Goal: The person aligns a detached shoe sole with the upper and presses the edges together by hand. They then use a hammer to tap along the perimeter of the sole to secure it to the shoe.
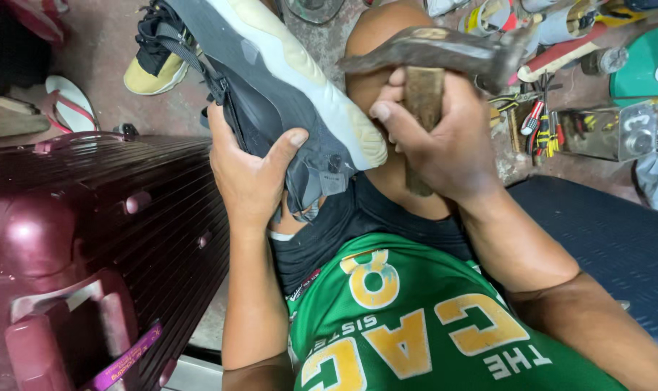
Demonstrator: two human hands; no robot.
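Cluttered workshop floor (111, 87) is seen behind a maroon suitcase (90, 217). A grey sneaker (271, 80) is gripped sole-up over the knee by the left hand (253, 174); a hammer (445, 54) is clasped in the right hand (437, 137), poised beside the sole's edge, which looks seated.
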